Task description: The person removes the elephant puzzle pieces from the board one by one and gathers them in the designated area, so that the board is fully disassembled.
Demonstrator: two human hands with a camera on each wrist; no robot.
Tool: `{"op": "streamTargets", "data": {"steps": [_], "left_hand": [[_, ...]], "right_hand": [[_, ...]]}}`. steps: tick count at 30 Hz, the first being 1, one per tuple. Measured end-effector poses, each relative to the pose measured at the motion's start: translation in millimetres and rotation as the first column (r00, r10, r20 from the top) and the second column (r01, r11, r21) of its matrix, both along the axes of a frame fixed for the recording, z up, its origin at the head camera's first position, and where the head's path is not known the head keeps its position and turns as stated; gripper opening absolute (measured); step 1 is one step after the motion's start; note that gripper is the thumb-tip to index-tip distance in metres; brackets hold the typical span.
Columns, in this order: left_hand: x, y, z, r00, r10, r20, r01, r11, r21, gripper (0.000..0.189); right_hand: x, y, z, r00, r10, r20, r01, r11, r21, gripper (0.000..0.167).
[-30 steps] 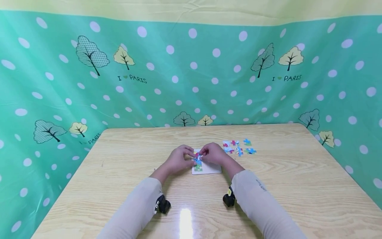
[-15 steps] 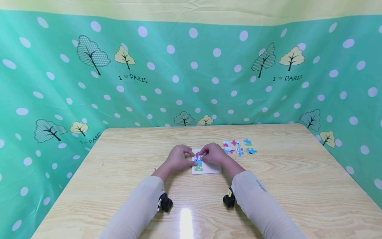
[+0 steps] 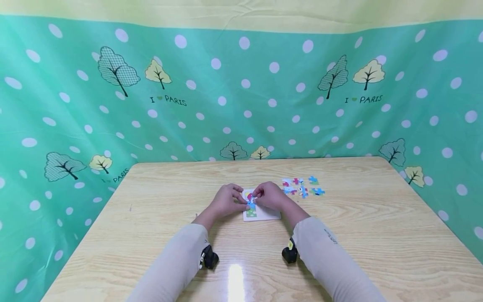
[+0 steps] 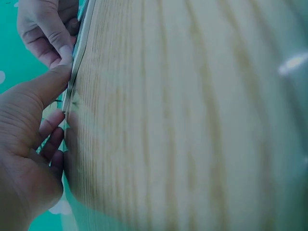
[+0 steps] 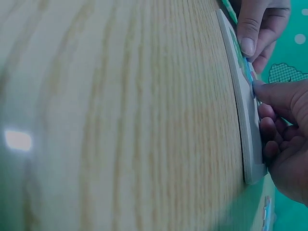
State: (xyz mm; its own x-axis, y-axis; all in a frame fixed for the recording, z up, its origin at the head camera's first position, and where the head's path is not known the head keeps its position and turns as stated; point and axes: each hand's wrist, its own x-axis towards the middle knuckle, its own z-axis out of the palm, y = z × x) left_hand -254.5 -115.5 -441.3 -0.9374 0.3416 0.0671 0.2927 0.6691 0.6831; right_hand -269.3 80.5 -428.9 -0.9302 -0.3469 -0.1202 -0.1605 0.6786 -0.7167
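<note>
Wooden surface: left hand, fingers apart, touches part-filled jigsaw board; right hand pinches one piece, unplaced pieces beyond.

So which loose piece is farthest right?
The front right piece; it sticks out past the back right piece, the next farthest.

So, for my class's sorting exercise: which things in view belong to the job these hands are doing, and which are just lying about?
Seemingly part of the job:
left hand
right hand
white rectangular board
multicoloured jigsaw pieces on the board
loose multicoloured jigsaw pieces on the table

Just surroundings:
pale wood-grain table
green cloth backdrop with pale dots
black boxy devices at the wrists
</note>
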Motion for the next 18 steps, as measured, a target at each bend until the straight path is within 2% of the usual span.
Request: {"op": "streamTargets", "data": {"steps": [9,18], "left_hand": [[-0.3,0.4,-2.1,1.0,-0.006,0.005,0.006,1.0,0.018,0.011],[0.1,0.0,-2.9,1.0,0.005,0.003,-0.005,1.0,0.023,0.012]], "right_hand": [[-0.1,0.4,0.5,0.999,0.0,-0.039,0.001,0.999,0.037,0.011],[-0.9,0.6,-1.5,1.0,-0.002,-0.022,0.002,1.0,-0.009,0.01]]}}
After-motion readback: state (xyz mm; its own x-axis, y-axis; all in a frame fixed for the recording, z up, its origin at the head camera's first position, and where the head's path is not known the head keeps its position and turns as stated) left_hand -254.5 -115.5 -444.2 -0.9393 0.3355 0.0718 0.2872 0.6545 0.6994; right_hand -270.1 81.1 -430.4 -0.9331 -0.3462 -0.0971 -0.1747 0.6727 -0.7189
